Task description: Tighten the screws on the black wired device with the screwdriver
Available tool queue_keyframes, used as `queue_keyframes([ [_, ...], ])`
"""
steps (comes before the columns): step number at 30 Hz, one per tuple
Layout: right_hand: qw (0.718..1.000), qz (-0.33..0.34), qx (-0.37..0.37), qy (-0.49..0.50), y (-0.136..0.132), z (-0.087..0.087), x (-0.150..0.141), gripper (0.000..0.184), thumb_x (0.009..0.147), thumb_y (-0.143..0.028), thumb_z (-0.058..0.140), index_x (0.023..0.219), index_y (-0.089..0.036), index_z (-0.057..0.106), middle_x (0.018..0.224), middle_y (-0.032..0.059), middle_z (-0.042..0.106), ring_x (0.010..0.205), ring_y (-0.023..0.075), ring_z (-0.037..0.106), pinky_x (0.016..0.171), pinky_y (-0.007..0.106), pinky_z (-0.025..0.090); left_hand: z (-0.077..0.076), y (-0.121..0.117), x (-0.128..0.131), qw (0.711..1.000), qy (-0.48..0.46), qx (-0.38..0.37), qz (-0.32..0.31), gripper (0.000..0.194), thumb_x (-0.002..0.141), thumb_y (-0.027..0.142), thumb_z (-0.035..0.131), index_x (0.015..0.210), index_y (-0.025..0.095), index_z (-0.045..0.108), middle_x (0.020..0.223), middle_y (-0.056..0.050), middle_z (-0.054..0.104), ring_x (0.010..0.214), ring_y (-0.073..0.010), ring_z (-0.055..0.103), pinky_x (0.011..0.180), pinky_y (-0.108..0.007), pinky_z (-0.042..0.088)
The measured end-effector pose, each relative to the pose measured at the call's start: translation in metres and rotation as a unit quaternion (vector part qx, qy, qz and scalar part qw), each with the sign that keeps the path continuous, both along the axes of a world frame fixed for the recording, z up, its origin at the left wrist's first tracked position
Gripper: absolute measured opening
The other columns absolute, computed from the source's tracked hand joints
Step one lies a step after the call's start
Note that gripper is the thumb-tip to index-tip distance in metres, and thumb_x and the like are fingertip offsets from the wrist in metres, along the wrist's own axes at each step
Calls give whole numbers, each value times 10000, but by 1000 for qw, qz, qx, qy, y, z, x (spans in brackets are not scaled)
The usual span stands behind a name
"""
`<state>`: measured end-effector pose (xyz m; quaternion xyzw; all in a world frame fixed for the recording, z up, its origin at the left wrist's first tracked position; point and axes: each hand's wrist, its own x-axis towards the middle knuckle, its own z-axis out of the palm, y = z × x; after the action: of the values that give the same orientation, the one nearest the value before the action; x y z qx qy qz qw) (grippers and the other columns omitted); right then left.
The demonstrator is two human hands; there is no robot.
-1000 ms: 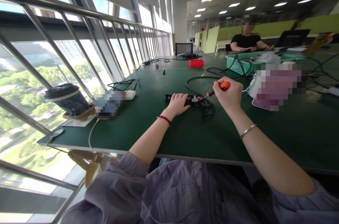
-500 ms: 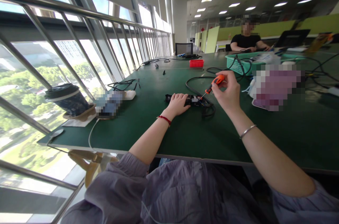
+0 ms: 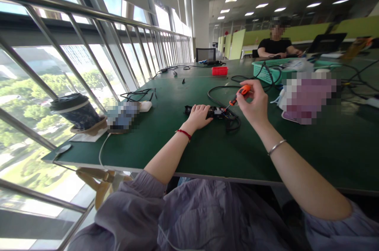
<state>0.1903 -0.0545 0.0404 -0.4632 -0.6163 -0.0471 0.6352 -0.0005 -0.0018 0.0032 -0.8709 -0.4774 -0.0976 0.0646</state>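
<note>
A loose grey-purple cloth jacket (image 3: 198, 211) is worn. With it are one red cord bracelet (image 3: 184, 134), one silvery metal bangle (image 3: 276, 147).

The tabletop (image 3: 148, 132) is smooth, with a soft sheen. At left, the railing (image 3: 124, 19) is polished metal. The person's bangle (image 3: 277, 147) is glossy metal, their clothing (image 3: 195, 211) wrinkled cloth. The screwdriver (image 3: 244, 90) has a plastic handle and metal shaft. The right basket (image 3: 268, 75) is plastic; the black device (image 3: 188, 110), partly covered, seems plastic too.
</note>
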Motion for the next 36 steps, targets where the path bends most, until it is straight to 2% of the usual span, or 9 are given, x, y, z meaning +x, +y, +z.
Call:
queue_keyframes([
  [8,998,-49,-46,-5,-5,3,-1,126,755,-353,590,746,-228,586,629,-2,589,522,167,568,523,296,439,2,-2,0,1000,3,-3,1,522,896,380,495,1353,151,392,1369,-139,471,1287,-282,404,1124,-456,226],
  [16,1000,21,-2,3,2,-1,1,303,713,-264,588,1011,-223,548,814,17,628,575,171,614,570,324,498,0,0,0,1000,3,2,-1,533,894,378,501,1358,141,390,1376,-144,463,1282,-281,408,1126,-454,228],
  [18,1000,14,-7,-1,1,-1,1,287,718,-280,593,996,-222,558,788,11,627,561,170,608,570,324,496,0,0,0,1000,1,2,-2,533,892,373,504,1359,142,390,1370,-146,469,1285,-282,407,1127,-458,227],
  [21,999,-23,-31,-10,-2,1,0,171,745,-350,592,860,-223,592,673,-3,606,534,168,584,547,308,473,0,0,0,1000,-1,0,0,533,888,370,513,1358,150,392,1358,-146,478,1289,-282,404,1128,-462,225],
  [24,998,-46,-49,-11,-5,3,0,171,773,-390,567,766,-221,594,605,-4,581,522,169,570,513,289,443,0,0,0,1000,-1,-3,4,535,887,375,510,1357,146,393,1366,-148,469,1291,-281,401,1130,-453,219],
  [27,999,-39,-33,-9,-3,2,0,178,747,-368,591,851,-225,595,641,-9,589,518,166,566,530,300,456,0,0,0,1000,-1,-4,3,539,890,379,503,1363,149,384,1377,-147,461,1293,-281,399,1131,-452,213],
  [31,1000,7,-6,-9,1,-1,0,285,721,-297,592,993,-223,556,793,11,630,564,166,603,582,324,493,0,0,0,1000,1,-2,0,533,893,379,498,1362,154,381,1378,-141,462,1291,-277,402,1131,-452,215],
  [33,1000,19,-7,-7,1,-1,0,289,722,-297,590,998,-222,550,813,14,629,553,163,602,572,324,495,0,0,0,1000,2,-2,0,528,895,378,497,1360,156,382,1373,-139,465,1289,-276,404,1130,-454,217],
  [36,1000,-6,-25,-4,-2,1,0,190,739,-341,597,887,-225,574,715,5,609,526,166,579,558,324,482,1,-1,0,1000,2,-4,1,526,897,374,497,1363,161,377,1372,-141,466,1294,-276,399,1131,-460,217],
])
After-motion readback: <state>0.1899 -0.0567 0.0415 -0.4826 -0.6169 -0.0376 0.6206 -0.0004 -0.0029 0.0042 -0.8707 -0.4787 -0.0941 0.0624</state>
